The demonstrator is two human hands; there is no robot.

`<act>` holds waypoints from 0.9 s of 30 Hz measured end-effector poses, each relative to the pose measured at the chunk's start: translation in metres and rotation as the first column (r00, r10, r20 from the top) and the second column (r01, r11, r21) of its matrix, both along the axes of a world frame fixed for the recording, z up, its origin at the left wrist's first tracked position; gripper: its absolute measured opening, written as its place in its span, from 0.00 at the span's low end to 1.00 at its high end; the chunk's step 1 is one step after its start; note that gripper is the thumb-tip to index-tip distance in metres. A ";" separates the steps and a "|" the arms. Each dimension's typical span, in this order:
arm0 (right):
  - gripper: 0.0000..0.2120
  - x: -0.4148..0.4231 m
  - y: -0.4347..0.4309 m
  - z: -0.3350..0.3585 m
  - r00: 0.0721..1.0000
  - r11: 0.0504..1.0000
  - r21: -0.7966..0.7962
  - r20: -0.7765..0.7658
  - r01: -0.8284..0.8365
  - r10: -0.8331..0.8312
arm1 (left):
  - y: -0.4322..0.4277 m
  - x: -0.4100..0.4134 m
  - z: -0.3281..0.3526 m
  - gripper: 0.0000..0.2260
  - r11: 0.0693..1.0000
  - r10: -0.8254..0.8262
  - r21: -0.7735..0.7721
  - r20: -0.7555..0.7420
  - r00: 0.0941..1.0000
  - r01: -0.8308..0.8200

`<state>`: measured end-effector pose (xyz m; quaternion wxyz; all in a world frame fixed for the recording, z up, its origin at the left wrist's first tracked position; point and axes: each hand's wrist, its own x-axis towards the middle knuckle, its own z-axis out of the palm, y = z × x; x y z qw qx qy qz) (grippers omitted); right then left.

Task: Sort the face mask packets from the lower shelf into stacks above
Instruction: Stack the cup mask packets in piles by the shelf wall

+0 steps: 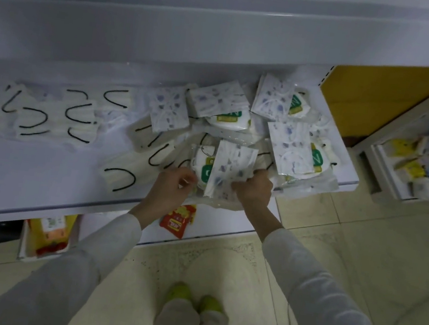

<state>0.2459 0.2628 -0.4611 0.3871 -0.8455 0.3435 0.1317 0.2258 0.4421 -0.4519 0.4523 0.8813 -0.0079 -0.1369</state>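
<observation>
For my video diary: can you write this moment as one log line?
left hand: holds green-label packet | right hand: grips speckled packet | shelf: loose packets scattered

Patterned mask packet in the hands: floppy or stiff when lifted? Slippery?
Likely floppy: the patterned mask packet bends where the right hand pinches it. Probably light, being thin and flat. Its glossy film wrap may slide on neighbouring packets.

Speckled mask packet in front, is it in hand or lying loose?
In hand: right hand grips the speckled packet by its edge; left hand holds a green-label packet.
</observation>
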 end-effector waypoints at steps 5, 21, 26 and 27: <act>0.08 -0.001 -0.005 0.003 0.984 0.996 0.052 0.169 -0.070 0.061 | -0.002 0.004 -0.005 0.08 0.999 0.036 -0.031 -0.011 0.999 -0.037; 0.05 -0.001 -0.031 0.055 0.873 0.831 0.358 0.404 -0.426 0.273 | -0.059 0.021 0.033 0.18 0.689 0.150 -0.627 -0.368 0.918 -0.364; 0.06 0.015 -0.069 0.064 0.850 0.914 0.124 0.435 -0.385 0.299 | -0.058 0.037 0.031 0.18 0.724 0.258 -0.548 -0.348 0.901 -0.419; 0.07 0.019 -0.081 0.064 0.851 0.950 0.063 0.466 -0.305 0.243 | -0.058 0.038 0.033 0.18 0.717 0.262 -0.557 -0.342 0.902 -0.419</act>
